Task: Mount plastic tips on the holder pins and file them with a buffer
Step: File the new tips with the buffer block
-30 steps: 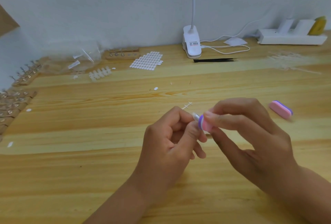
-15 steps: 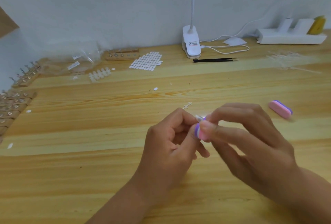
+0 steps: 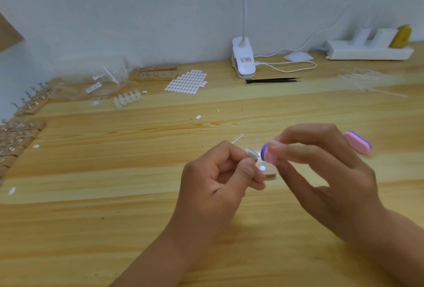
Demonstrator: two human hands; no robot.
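Well in front of the clip lamp (image 3: 243, 62), over the wooden counter (image 3: 103, 195), the left hand (image 3: 218, 186) pinches a clear plastic tip (image 3: 252, 154) between thumb and forefinger. The right hand (image 3: 325, 172) grips a pink-and-purple buffer (image 3: 267, 153) just beside that tip.

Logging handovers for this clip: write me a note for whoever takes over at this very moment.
Left grip: pinches a clear plastic tip at its fingertips.
Right grip: pinches the pink-purple buffer, its end just beside the tip; contact unclear.
Spare buffer lies on the table right of the hands; wooden holders line the left edge; tip strip far left.
Done: tip and buffer in hand. Left: file this tip; filled holders cannot be counted.
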